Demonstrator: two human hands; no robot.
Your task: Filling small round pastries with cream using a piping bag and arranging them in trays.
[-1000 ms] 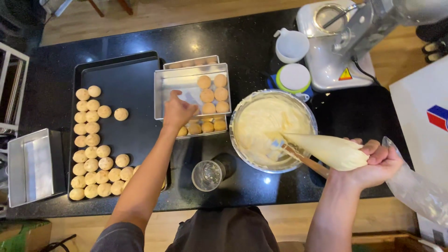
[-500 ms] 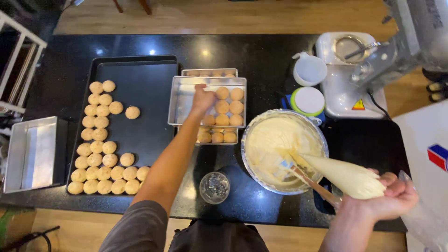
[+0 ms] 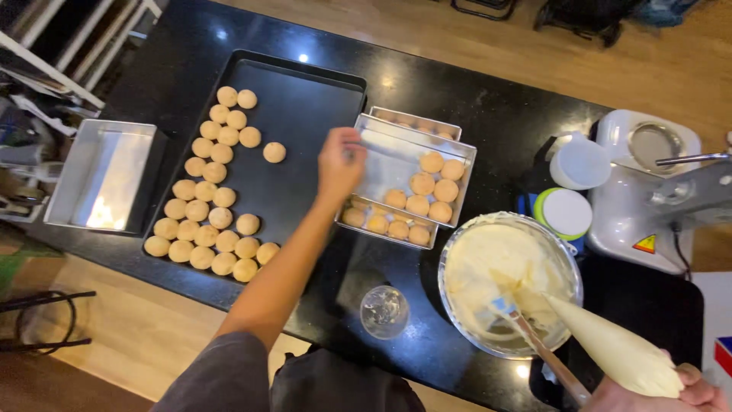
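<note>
Reaching over a black counter (image 3: 488, 114), the left hand (image 3: 341, 164) hovers at the near-left corner of a metal tin (image 3: 381, 152), fingers curled; whether they pinch a puff or are empty can't be told. Tin sits stacked on other tins (image 3: 415, 122), w/ a cluster of round golden puffs (image 3: 427, 183) at its right end and more in the tin below, along the near edge.

Right hand (image 3: 686, 393), bottom-right corner, is closed round a filled piping bag (image 3: 618, 351), tip aimed at a bowl of pale cream (image 3: 507, 282). A spatula (image 3: 534, 343) leans in the bowl, handle toward that hand.

Left of the tins: dark baking tray (image 3: 305, 99) w/ rows of puffs (image 3: 210, 206) down its left side, one puff (image 3: 274, 152) apart from the rest. Further left, an empty-looking steel pan (image 3: 107, 175). Near edge, between tray & bowl, a clear glass (image 3: 383, 311). Behind the bowl: green-rimmed tub (image 3: 564, 214), white tub (image 3: 579, 162), and a white stand mixer (image 3: 656, 198) at far right. Wood floor (image 3: 534, 46) beyond.
</note>
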